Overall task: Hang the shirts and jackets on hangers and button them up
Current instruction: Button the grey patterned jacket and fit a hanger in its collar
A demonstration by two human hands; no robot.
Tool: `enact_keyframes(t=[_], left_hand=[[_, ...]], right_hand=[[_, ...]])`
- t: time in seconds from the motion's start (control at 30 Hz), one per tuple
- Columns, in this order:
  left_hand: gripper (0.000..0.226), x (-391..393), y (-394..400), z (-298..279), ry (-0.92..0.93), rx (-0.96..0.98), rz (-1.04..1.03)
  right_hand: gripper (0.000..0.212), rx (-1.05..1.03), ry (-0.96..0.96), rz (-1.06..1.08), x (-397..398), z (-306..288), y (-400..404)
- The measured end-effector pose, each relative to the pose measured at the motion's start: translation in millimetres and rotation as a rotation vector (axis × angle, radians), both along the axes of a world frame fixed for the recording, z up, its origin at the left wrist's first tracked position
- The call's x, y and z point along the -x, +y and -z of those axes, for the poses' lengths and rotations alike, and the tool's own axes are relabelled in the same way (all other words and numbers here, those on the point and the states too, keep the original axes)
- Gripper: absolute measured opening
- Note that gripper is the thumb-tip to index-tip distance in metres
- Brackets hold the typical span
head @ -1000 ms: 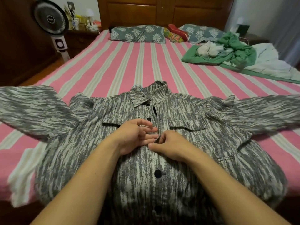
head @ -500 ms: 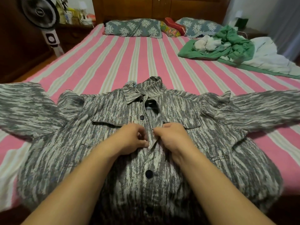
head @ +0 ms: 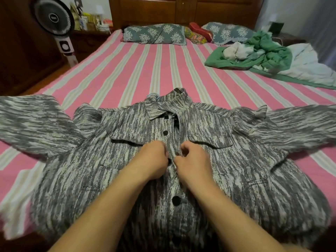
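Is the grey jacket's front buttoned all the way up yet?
No. The grey jacket gapes open below its collar; both hands pinch the placket mid-chest.

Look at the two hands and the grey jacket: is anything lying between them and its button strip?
Nothing visible does. The left hand and right hand both already pinch the front edges of the jacket at mid-chest, with no other item on the placket.

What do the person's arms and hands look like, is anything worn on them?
Nothing worn shows. Both forearms are bare from the bottom edge of the picture to the wrists, with no sleeves, gloves, watch or bracelet in view. The left hand and right hand show no rings from this angle.
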State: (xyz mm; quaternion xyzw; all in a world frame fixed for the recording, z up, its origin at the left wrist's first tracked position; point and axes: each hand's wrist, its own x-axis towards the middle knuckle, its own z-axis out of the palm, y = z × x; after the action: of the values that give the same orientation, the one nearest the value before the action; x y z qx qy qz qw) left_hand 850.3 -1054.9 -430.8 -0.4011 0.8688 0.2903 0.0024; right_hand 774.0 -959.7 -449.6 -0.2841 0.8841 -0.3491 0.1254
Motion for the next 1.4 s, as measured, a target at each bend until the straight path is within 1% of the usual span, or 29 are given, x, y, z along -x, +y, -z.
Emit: enact_keyframes(t=[0.1,0.2,0.27,0.33,0.4,0.53,0.6,0.7,0.83,0.9,1.03,1.1,1.2,1.27,1.37,1.4], left_hand=[[0.012,1.3,3.2,2.4,0.076,-0.11,-0.026],[0.005,0.5,2.3,4.0,0.169,-0.21,-0.089],[0.005,-2.1,3.3,6.8,0.218,-0.282,-0.138],[0.011,-5.1,3.9,9.5,0.266,-0.317,-0.181],[0.015,-7.9,3.1,8.5,0.329,-0.356,-0.225],[0.014,-13.6,-0.9,4.2,0.466,-0.463,-0.306],[0.015,-14.5,-0.8,6.5,0.496,-0.462,-0.326],[0.018,-12.4,3.1,11.2,0.504,-0.427,-0.336],[0.019,-8.9,8.7,16.0,0.482,-0.274,-0.316],[0.018,-9.3,9.0,16.1,0.479,-0.256,-0.306],[0.013,-10.9,13.5,15.4,0.389,-0.157,-0.247],[0.014,-10.2,15.0,15.7,0.412,-0.169,-0.273],[0.015,-10.2,11.7,15.2,0.484,-0.291,-0.331],[0.016,-10.8,10.7,14.4,0.503,-0.334,-0.343],[0.016,-9.4,13.0,16.4,0.501,-0.248,-0.332],[0.016,-9.0,14.5,16.7,0.488,-0.206,-0.324]], right_hand=[[0.034,-0.009,0.034,-0.001,1.5,-5.2,2.1],[0.026,-0.04,0.055,-0.055,-1.1,-6.3,2.4],[0.022,-0.066,0.066,-0.096,-2.3,-7.8,3.5],[0.025,-0.04,-0.018,-0.103,3.8,-11.9,4.8],[0.027,0.012,-0.175,-0.103,13.2,-17.5,7.8],[0.011,0.04,-0.397,-0.13,22.0,-23.4,15.1],[0.01,0.05,-0.444,-0.119,22.2,-22.7,13.8],[0.012,0.042,-0.46,-0.101,21.0,-22.9,10.1],[0.013,0.015,-0.464,-0.107,20.3,-25.0,8.3],[0.011,0.01,-0.478,-0.124,21.1,-26.6,9.1],[0.017,0.059,-0.549,-0.151,23.0,-26.7,8.5],[0.018,0.02,-0.556,-0.161,23.2,-27.4,6.1],[0.021,-0.045,-0.501,-0.193,22.2,-29.9,5.2],[0.022,-0.032,-0.507,-0.211,23.1,-30.7,6.1],[0.01,-0.03,-0.53,-0.231,26.6,-30.5,6.4],[0.01,-0.043,-0.533,-0.243,27.5,-30.7,6.6]])
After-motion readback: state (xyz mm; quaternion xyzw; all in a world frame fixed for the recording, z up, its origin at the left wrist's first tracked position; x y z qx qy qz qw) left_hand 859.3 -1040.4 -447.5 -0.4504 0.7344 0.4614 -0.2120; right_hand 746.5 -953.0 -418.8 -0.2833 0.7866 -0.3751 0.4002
